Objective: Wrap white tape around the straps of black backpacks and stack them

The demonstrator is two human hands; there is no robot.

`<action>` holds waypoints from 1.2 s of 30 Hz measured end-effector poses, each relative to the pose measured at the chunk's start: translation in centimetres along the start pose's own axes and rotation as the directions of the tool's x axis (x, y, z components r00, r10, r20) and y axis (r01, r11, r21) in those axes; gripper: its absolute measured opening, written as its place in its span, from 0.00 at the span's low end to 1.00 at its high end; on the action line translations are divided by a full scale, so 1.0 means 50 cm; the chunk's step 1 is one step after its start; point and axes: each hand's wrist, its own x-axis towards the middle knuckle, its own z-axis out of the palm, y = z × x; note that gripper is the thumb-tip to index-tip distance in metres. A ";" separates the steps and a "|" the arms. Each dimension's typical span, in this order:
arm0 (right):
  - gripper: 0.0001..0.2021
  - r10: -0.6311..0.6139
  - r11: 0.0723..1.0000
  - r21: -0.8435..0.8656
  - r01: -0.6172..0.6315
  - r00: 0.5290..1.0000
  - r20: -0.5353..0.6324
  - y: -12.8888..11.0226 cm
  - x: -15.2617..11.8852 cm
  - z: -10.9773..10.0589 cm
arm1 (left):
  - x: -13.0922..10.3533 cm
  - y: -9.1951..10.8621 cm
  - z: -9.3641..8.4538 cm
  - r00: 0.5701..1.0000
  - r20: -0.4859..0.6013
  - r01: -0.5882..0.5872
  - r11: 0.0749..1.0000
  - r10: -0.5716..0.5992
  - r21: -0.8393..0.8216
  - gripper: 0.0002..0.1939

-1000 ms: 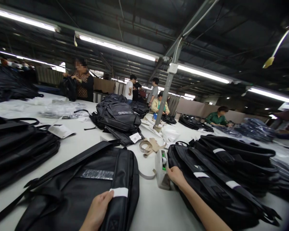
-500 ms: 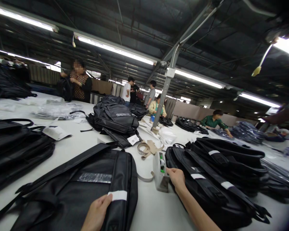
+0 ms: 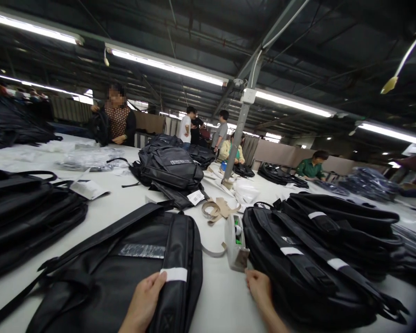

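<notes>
A black backpack lies in front of me, with a strap running down its right side. Around that strap sits a white paper band. My left hand pinches the band's left end between thumb and fingers. My right hand is closed at the near end of a grey tape dispenser, fingertips pressed together. Whatever those fingertips hold, if anything, is too small to make out. Green parts of a roll show inside the dispenser.
On the right, more black backpacks with white bands lie stacked. Another bag is at left, and a pile stands behind. Brown tape scraps lie near a metal post. Several people work or stand beyond.
My right hand has moved from the dispenser's side toward me, to its near end. My left hand keeps its pinch on the band. The view has turned slightly left.
</notes>
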 end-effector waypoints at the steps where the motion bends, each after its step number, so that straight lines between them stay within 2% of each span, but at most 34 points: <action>1: 0.22 -0.021 1.000 -0.002 0.022 0.999 0.031 -0.009 -0.014 -0.001 | -0.005 0.004 0.002 1.000 -0.002 -0.009 1.000 0.009 0.003 0.25; 3: 0.22 -0.104 0.995 0.014 0.103 0.984 0.141 -0.056 -0.045 -0.002 | -0.017 0.017 0.007 0.998 -0.034 -0.044 0.999 0.045 0.013 0.24; 5: 0.20 -0.219 0.976 0.068 0.208 0.922 0.319 -0.135 -0.076 0.001 | -0.028 0.032 0.015 0.993 -0.075 -0.086 0.996 0.089 0.039 0.22; 6: 0.19 -0.273 0.962 0.113 0.248 0.865 0.421 -0.181 -0.090 0.004 | -0.033 0.039 0.019 0.990 -0.091 -0.105 0.993 0.110 0.058 0.22; 8: 0.18 -0.370 0.929 0.223 0.296 0.711 0.598 -0.269 -0.112 0.016 | -0.039 0.048 0.026 0.983 -0.112 -0.132 0.986 0.143 0.098 0.21; 10: 0.16 -0.429 0.902 0.292 0.319 0.569 0.701 -0.334 -0.127 0.036 | -0.044 0.053 0.031 0.979 -0.118 -0.153 0.981 0.166 0.119 0.20; 11: 0.15 -0.440 0.894 0.300 0.333 0.521 0.732 -0.355 -0.130 0.049 | -0.045 0.054 0.033 0.978 -0.116 -0.162 0.979 0.176 0.123 0.20; 13: 0.14 -0.429 0.889 0.265 0.373 0.477 0.767 -0.375 -0.131 0.075 | -0.046 0.053 0.035 0.974 -0.115 -0.180 0.975 0.195 0.130 0.20; 16: 0.14 -0.384 0.877 0.149 0.457 0.480 0.789 -0.373 -0.127 0.107 | -0.045 0.048 0.035 0.967 -0.126 -0.201 0.967 0.221 0.156 0.20; 20: 0.12 -0.373 0.829 0.044 0.557 0.493 0.786 -0.372 -0.128 0.121 | -0.043 0.044 0.036 0.964 -0.128 -0.212 0.965 0.232 0.154 0.19; 27: 0.12 -0.306 0.826 -0.073 0.558 0.554 0.774 -0.382 -0.134 0.132 | -0.034 0.040 0.041 0.976 -0.108 -0.177 0.979 0.187 0.100 0.19; 31: 0.14 -0.235 0.900 -0.088 0.427 0.645 0.727 -0.369 -0.146 0.136 | -0.028 0.038 0.041 0.984 -0.097 -0.150 0.989 0.151 0.020 0.15; 34: 0.12 -0.253 0.940 -0.023 0.340 0.740 0.623 -0.351 -0.151 0.129 | -0.030 0.042 0.038 0.985 -0.103 -0.144 0.987 0.136 -0.074 0.15; 36: 0.22 -0.269 0.950 0.010 0.312 0.801 0.535 -0.334 -0.151 0.127 | -0.031 0.042 0.037 0.990 -0.084 -0.125 0.975 0.111 -0.185 0.15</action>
